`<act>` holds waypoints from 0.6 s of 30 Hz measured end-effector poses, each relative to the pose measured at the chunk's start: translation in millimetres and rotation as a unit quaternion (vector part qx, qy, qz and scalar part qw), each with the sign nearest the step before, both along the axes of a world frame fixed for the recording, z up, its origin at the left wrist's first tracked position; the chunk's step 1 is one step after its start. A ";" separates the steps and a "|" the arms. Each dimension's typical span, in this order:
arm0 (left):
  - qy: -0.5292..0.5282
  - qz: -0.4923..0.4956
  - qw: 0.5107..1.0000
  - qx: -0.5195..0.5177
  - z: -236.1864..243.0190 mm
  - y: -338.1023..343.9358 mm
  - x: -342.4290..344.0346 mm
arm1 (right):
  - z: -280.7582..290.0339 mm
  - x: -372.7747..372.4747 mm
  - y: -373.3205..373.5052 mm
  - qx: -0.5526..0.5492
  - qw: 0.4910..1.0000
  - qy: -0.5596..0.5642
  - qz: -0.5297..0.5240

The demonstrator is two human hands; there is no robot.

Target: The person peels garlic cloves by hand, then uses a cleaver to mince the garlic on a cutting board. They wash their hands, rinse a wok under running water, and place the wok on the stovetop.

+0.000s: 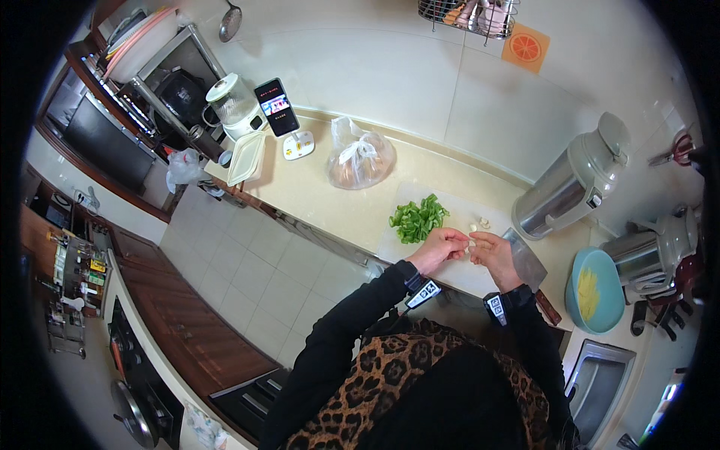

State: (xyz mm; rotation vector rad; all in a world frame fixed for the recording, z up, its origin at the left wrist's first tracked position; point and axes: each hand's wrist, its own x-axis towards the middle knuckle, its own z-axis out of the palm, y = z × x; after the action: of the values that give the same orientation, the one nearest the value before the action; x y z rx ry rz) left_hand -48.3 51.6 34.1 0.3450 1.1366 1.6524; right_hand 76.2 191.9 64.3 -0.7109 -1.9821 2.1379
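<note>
My left hand [441,250] and my right hand [495,259] meet over the near edge of a white cutting board [390,244], fingertips pinched together. Between them is a small pale piece that looks like a garlic clove [471,244], partly hidden by the fingers. Just beyond the fingertips lie a few more garlic cloves [484,223] on the board. Chopped green pepper [418,219] is heaped to the left of them. A cleaver [527,260] rests right beside my right hand, its brown handle [548,307] pointing toward me.
A teal bowl [609,304] with pale yellow strips stands right, near the sink [598,382]. Behind it are a steel thermos jug [574,180] and a steel pot [637,259]. A tied plastic bag [360,159], a propped phone [277,107] and a lidded container [247,159] stand further left.
</note>
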 end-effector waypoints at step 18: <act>0.132 -0.070 0.988 -0.031 15.5 -4.9 -30.4 | 21.8 -12.4 -8.4 -0.021 0.999 -0.035 0.029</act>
State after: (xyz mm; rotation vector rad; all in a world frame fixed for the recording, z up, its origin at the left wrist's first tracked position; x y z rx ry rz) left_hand -78.6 46.7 49.6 0.6044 1.3244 1.4739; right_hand 63.8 183.5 86.2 -0.7548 -2.0222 2.2232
